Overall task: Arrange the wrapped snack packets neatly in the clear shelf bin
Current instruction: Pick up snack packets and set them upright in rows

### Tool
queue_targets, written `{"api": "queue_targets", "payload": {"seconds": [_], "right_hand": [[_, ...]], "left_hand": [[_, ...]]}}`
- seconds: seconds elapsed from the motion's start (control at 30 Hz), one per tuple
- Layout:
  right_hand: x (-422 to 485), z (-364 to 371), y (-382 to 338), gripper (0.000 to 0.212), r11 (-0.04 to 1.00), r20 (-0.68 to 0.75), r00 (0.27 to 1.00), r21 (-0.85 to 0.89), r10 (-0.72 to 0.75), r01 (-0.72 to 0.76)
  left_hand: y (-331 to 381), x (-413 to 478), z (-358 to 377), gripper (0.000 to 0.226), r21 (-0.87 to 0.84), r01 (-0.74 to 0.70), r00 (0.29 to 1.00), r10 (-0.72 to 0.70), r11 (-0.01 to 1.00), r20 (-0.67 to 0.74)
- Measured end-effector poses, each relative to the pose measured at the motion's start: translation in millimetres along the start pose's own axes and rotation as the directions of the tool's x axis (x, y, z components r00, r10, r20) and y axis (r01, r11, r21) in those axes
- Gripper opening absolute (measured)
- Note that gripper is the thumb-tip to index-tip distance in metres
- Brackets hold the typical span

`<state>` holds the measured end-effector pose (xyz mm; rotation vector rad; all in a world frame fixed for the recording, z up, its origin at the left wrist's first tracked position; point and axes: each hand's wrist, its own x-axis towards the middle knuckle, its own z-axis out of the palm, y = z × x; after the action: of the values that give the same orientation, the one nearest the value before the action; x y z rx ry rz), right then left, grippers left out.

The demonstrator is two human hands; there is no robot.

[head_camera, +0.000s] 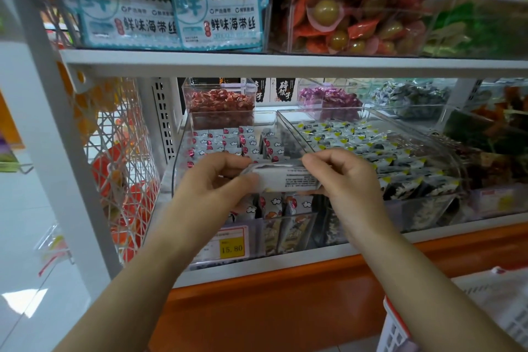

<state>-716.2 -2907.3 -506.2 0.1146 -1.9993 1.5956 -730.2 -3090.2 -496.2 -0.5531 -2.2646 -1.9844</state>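
We hold a white wrapped packet (285, 178) level above the clear shelf bin (174, 180), near its front. Our left hand (217, 180) pinches one end with curled fingers and our right hand (343, 177) pinches the other. Inside the bin stand rows of pink-marked packets (217, 140). Just right of it lie yellow-marked packets (351, 140), and on its front hangs a price tag (232, 247).

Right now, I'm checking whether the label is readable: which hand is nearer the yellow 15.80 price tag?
Left. The left hand grips the snack packet just above the yellow 15.80 price tag. The right hand holds the packet's other end, up and off to the tag's right.
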Motion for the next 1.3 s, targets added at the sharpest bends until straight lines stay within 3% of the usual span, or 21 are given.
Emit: {"api": "queue_targets", "payload": {"seconds": [0.13, 0.23, 0.37, 0.5, 0.6, 0.73, 0.87, 0.93, 1.03, 1.1, 1.2, 1.3], "right_hand": [[-1.9, 2.8, -3.2, 0.02, 0.99, 0.056, 0.993, -0.09, -0.106, 0.111], [-2.0, 2.3, -3.2, 0.018, 0.989, 0.087, 0.989, -0.074, -0.122, 0.128], [-5.1, 4.7, -5.3, 0.015, 0.988, 0.112, 0.985, -0.067, -0.131, 0.139], [-3.7, 3.5, -2.6, 0.014, 0.988, 0.07, 0.991, -0.094, -0.115, 0.121], [-4.4, 3.4, -1.5, 0.015, 0.987, 0.09, 0.989, -0.093, -0.121, 0.129], [-4.9, 3.7, -1.8, 0.007, 0.991, 0.153, 0.982, -0.056, -0.111, 0.121], [-2.1, 4.4, -0.6, 0.037, 0.996, 0.338, 0.941, -0.071, -0.026, 0.053], [0.8, 4.8, -0.8, 0.035, 0.994, 0.286, 0.956, -0.075, -0.058, 0.083], [10.4, 2.1, 0.5, 0.016, 0.992, 0.02, 1.0, 0.127, 0.011, -0.013], [17.2, -2.3, 4.2, 0.012, 0.961, -0.106, 0.989, 0.266, 0.104, -0.073], [23.3, -2.6, 11.1, 0.022, 0.95, -0.137, 0.979, 0.293, 0.151, -0.105], [25.1, 1.5, 15.5, 0.027, 0.951, -0.112, 0.981, 0.287, 0.155, -0.118]], "left_hand": [[-0.2, 0.6, 1.7, 0.011, 0.117, -0.042, 0.998, 0.048, 0.992, -0.046], [0.6, 3.3, -1.4, 0.018, 0.1, -0.024, 0.997, 0.031, 0.995, -0.076], [1.9, 4.4, -5.0, 0.025, 0.219, -0.071, 0.993, 0.091, 0.973, -0.08], [3.4, 2.1, -1.8, 0.024, 0.139, -0.025, 0.999, 0.019, 0.99, 0.047], [1.5, 3.4, -1.7, 0.004, 0.139, -0.031, 0.999, 0.033, 0.99, -0.012], [-1.5, 6.0, -3.6, 0.017, 0.121, -0.026, 0.996, 0.036, 0.992, -0.085], [-3.2, 10.3, -6.0, 0.022, 0.029, 0.027, 0.984, -0.022, 0.999, -0.176], [-3.1, 13.8, -6.0, 0.018, 0.025, 0.009, 0.98, -0.004, 1.0, -0.199], [-6.3, 23.1, -9.5, 0.018, 0.165, -0.045, 0.954, 0.091, 0.985, -0.285], [-11.0, 28.7, -10.1, 0.026, 0.324, -0.047, 0.944, 0.148, 0.945, -0.296], [-19.8, 36.6, -2.7, 0.037, 0.58, -0.104, 0.97, 0.211, 0.808, -0.119], [-33.6, 48.0, 6.8, 0.047, 0.785, -0.192, 0.981, 0.122, 0.589, 0.148]]}}
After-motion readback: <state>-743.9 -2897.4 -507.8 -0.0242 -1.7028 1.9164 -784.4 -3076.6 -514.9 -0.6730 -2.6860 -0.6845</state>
